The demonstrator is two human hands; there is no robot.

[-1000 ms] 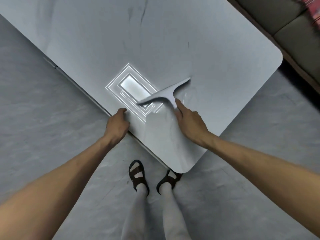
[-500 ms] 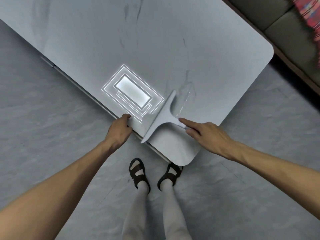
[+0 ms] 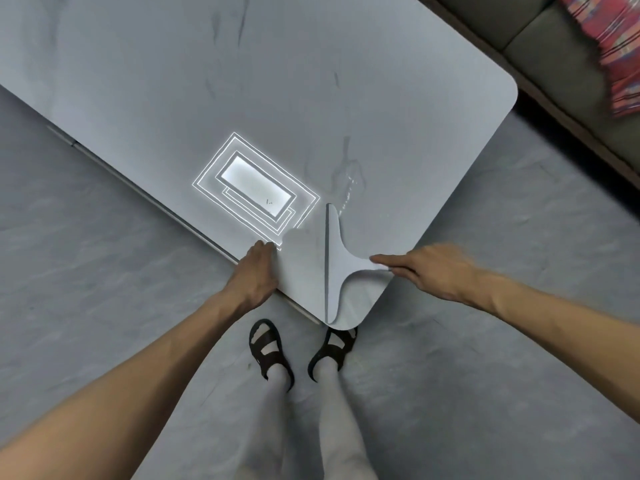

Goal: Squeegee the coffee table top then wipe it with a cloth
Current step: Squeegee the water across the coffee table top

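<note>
1. Grey stone-look floor (image 3: 86,271) all round, mottled and matte.
2. Across it, the tabletop (image 3: 311,81): a pale grey slab, smooth and glossy, with faint dark marble veins and rounded corners.
3. Past the far right corner, a sofa (image 3: 540,32) with dull grey-green cushions, and a red striped fabric (image 3: 616,46) lying on it.
4. A bright rectangular light reflection (image 3: 256,188), ringed by thin white lines, shines near the tabletop's long near edge.
5. And there's the squeegee (image 3: 337,268): pale grey, T-shaped. It lies flat at the near rounded corner, its long straight blade running from the corner tip inward and its handle pointing at the short right edge.
6. The right hand (image 3: 433,271) grips that handle at the short edge, forefinger stretched along it.
7. The left hand (image 3: 256,275) holds the long near edge just beside the blade, fingers bent onto the top. The blade sits between the two hands.
8. Dark strapped sandals (image 3: 265,348) stand on the floor, right below the corner.
9. A thin wet smear (image 3: 346,174) glints just beyond the blade's far end.
</note>
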